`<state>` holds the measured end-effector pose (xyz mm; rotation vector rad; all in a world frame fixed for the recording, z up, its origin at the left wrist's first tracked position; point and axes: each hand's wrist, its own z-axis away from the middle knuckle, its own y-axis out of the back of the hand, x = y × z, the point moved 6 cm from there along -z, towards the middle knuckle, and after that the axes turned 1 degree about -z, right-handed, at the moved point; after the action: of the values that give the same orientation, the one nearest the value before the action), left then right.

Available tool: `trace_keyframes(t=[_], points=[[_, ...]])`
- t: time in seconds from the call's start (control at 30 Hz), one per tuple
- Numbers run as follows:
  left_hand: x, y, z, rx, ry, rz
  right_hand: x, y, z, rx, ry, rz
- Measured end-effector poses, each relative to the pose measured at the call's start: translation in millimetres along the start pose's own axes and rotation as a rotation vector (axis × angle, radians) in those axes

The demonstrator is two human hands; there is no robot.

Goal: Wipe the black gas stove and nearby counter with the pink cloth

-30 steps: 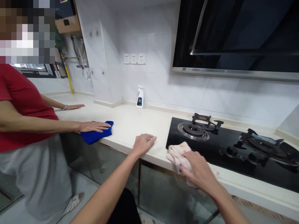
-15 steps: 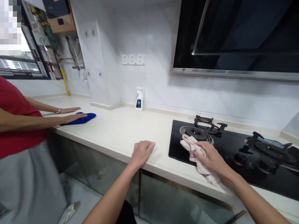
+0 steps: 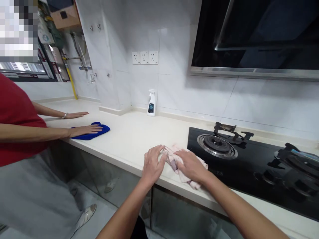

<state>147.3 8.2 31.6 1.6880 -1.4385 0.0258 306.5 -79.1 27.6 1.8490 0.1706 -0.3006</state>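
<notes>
A crumpled pale pink cloth lies on the counter at the left edge of the black gas hob, partly overlapping it. My right hand presses down on the cloth and grips it, with its folds bunched under the fingers. At the cloth's left edge, my left hand has its fingers curled, and a bit of cloth shows between thumb and fingers. Some of the cloth is hidden beneath my hands.
A white spray bottle stands against the wall. To the left, a co-worker's hand lies on a blue cloth. Pan supports sit behind the near burner. A range hood hangs above.
My right hand has brought the pink cloth left, off the burner and onto the counter beside the hob. My left hand now meets its edge. The co-worker's blue cloth has shifted right.
</notes>
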Motion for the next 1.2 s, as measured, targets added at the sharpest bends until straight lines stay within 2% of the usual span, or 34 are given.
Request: trace_keyframes(t=[0.1, 0.17, 0.27, 0.33, 0.37, 0.47, 0.53, 0.63, 0.73, 0.83, 0.93, 1.0, 1.13, 1.2], points=[[0.4, 2.0, 0.8, 0.03, -0.038, -0.003, -36.7, -11.5, -3.8, 0.053, 0.075, -0.077], [3.4, 7.3, 1.5, 0.077, -0.068, -0.04, -44.7, -12.6, -8.2, 0.103, 0.045, -0.196], [14.2, 13.3, 2.0, 0.084, -0.105, -0.085, -34.5, -3.5, -12.8, 0.136, -0.038, -0.521], [24.7, 9.0, 1.9, -0.015, -0.116, -0.063, -19.5, 10.1, -8.2, 0.125, -0.048, -0.673], [29.6, 4.0, 2.0, -0.088, -0.104, -0.054, -10.1, 19.3, -2.1, 0.127, -0.037, -0.676], [39.0, -18.2, 4.3, -0.317, 0.0, -0.116, 26.1, 49.6, 32.4, 0.198, 0.009, -0.435], [44.8, -32.3, 6.1, -0.406, 0.038, -0.194, 57.4, 60.8, 65.6, 0.245, -0.034, -0.218], [59.5, -45.8, 6.6, -0.412, -0.019, -0.265, 105.2, 56.7, 120.0, 0.264, -0.178, 0.041], [74.9, -50.4, 9.9, -0.38, -0.107, -0.29, 136.3, 38.8, 163.1, 0.28, -0.299, 0.208], [81.9, -44.2, 18.9, -0.336, -0.195, -0.291, 143.5, 23.6, 182.0, 0.294, -0.331, 0.301], [74.2, -31.6, 27.6, -0.345, -0.26, -0.254, 138.3, 19.0, 182.9, 0.291, -0.321, 0.327], [58.9, -22.2, 25.7, -0.384, -0.215, -0.252, 134.2, 20.5, 180.9, 0.289, -0.315, 0.33], [20.3, -7.0, 4.4, -0.437, 0.01, -0.365, 129.4, 23.5, 179.5, 0.295, -0.324, 0.335], [11.9, -3.6, -8.7, -0.409, -0.006, -0.426, 128.1, 23.4, 179.2, 0.304, -0.333, 0.336]])
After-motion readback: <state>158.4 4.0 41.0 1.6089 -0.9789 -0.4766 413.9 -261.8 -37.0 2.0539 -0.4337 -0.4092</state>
